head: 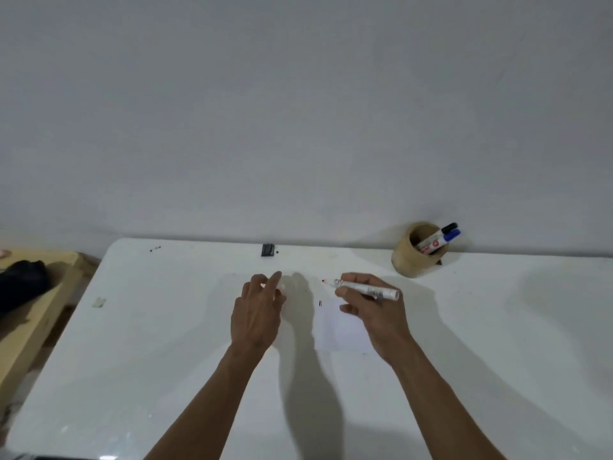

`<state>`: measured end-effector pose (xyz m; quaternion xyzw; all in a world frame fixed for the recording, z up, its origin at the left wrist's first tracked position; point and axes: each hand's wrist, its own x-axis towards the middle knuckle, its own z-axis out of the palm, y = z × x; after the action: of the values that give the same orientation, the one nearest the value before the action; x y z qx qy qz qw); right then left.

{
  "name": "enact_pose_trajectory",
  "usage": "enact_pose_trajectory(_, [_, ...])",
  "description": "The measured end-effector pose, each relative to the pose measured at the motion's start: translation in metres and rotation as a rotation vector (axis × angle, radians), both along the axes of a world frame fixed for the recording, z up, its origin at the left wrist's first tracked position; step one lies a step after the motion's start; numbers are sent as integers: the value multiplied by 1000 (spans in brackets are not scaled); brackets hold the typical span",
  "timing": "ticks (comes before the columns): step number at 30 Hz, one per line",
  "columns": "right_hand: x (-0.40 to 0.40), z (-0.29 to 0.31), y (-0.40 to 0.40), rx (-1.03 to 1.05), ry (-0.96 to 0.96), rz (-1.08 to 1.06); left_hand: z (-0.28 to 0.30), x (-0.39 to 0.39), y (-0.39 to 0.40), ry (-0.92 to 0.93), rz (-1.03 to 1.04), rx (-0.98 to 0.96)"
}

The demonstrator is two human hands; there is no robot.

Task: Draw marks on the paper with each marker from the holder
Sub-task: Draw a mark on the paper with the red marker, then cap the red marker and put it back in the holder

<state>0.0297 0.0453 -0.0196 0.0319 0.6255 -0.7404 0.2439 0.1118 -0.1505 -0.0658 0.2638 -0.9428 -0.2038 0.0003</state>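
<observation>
The right hand (371, 307) is clamped on an uncapped red marker (361, 287), its long axis running left-right, tip pointing left above the paper (341, 330) at frame centre. The left hand (257, 310), fingers loosely curled, may hold the cap; unclear. The holder (416, 254) stands upper right.

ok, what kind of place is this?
Probably a plain indoor room with an improvised work desk: a white table pushed against a bare wall, a marker holder on it, and wooden furniture on the left.

Three markers (365, 288) (two in the one holder (418, 250)), one paper (343, 327), two hands (257, 313).
</observation>
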Motion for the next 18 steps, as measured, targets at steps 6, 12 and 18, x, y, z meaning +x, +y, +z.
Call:
enact_pose_trajectory(6, [13,-3,6,69,-15,-78,-10,-4,-9,-61,-75,-9])
enact_pose_trajectory(12, [23,7,9,40,-4,-122,-9,7,-11,30,54,148])
enact_pose_trajectory(18, [43,42,-7,37,136,-158,37,34,12,373,137,611])
